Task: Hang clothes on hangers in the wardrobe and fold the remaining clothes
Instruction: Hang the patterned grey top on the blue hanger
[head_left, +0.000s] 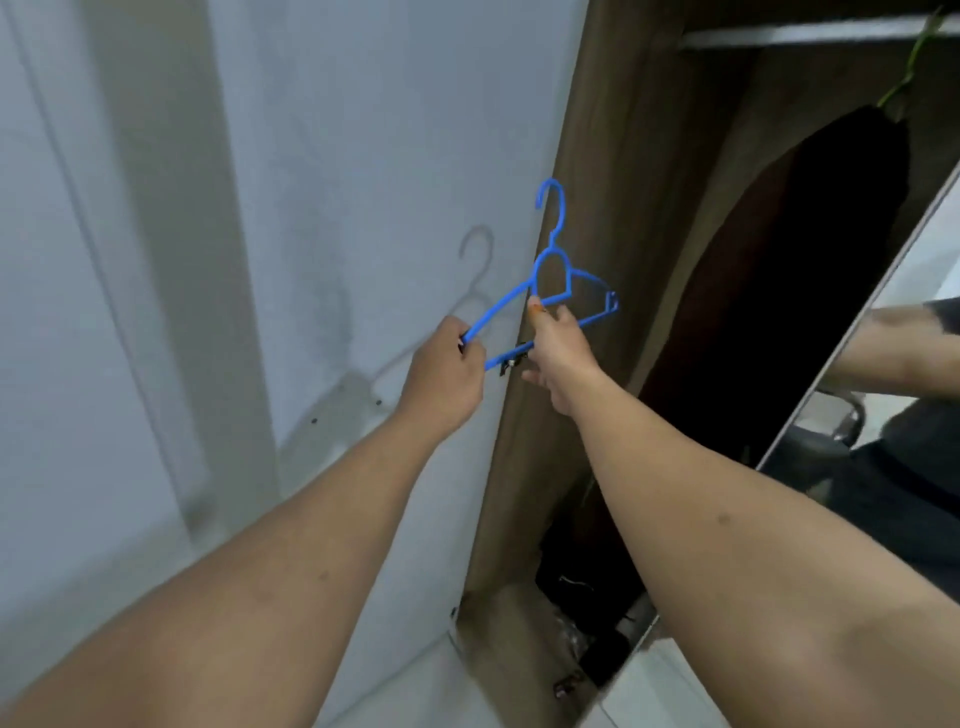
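You hold a blue hanger (550, 291) up in both hands, in front of the edge of the open wardrobe (613, 218), its hook pointing up. Your left hand (447, 364) grips the hanger's left shoulder end, fingers curled round it. Your right hand (558, 343) pinches the hanger near its middle, thumb up against the lower bar. Inside the wardrobe a dark garment (810, 270) hangs from a green hanger (909, 67) on the rail (810, 34). A mirrored door (883, 322) stands to the right.
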